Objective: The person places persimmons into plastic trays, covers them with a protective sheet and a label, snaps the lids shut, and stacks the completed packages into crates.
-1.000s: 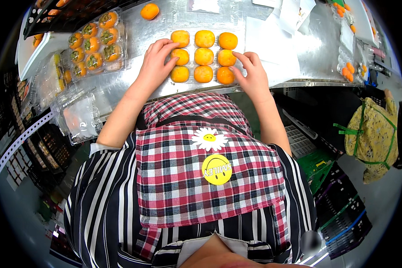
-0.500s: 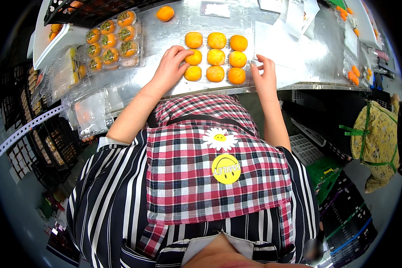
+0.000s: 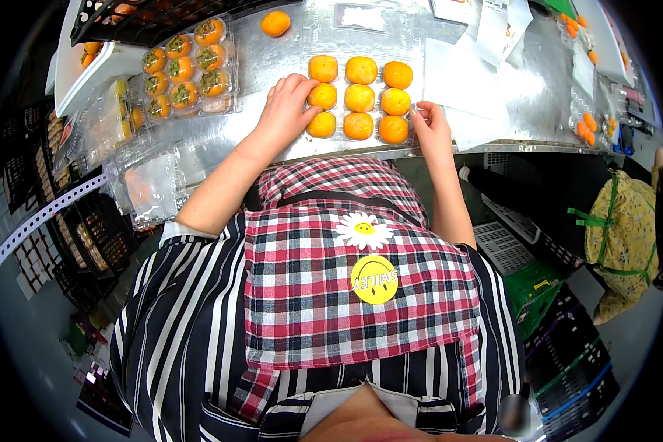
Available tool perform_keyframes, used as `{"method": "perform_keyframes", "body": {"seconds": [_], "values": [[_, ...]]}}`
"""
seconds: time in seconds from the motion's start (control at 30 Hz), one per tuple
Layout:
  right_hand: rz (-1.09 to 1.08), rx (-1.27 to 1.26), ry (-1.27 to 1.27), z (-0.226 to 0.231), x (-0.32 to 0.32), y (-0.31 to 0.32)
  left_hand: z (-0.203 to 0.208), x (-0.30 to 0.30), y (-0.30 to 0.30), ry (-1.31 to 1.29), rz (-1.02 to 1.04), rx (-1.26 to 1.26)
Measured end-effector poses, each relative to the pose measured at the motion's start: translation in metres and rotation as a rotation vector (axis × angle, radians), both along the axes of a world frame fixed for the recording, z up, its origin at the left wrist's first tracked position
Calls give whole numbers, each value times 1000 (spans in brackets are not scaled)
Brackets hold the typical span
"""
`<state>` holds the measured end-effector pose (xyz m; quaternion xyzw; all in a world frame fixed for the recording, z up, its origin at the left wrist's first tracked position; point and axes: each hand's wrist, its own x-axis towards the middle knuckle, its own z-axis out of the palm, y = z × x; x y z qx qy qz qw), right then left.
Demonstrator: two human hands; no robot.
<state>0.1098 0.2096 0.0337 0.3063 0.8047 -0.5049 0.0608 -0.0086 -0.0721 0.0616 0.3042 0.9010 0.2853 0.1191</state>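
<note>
Left of my work, a closed clear pack of persimmons (image 3: 180, 70) sits stem-up on the metal tabletop (image 3: 254, 55), with a black crate (image 3: 162, 28) behind it. A single persimmon (image 3: 275, 23) lies beyond my left hand, and white paper sheets (image 3: 460, 92) spread to the right. The nine persimmons (image 3: 359, 98) are in front of me in a clear tray (image 3: 341, 82), three by three, smooth ends up; their rows run left to right, and each is roundish, slightly wider crosswise. My left fingers (image 3: 300, 85) are bent, index touching the middle row's left fruit, thumb spread apart from it near the front-left one. My right fingers (image 3: 432, 114) curl beside the tray's right edge; whether they pinch its rim I cannot tell.
</note>
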Motion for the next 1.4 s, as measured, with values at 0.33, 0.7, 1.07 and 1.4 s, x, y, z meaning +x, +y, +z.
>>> {"method": "perform_keyframes", "body": {"seconds": [0.33, 0.7, 1.07, 1.4], "values": [[-50, 153, 394, 18, -63, 42, -4, -39, 6, -344, 431, 371], [-336, -574, 343, 16, -143, 55, -25, -71, 28, -791, 659, 854], [75, -85, -69, 49, -1, 36, -1, 20, -16, -562, 392, 160], [186, -86, -177, 20, -22, 17, -16, 3, -2, -1052, 484, 321]]}}
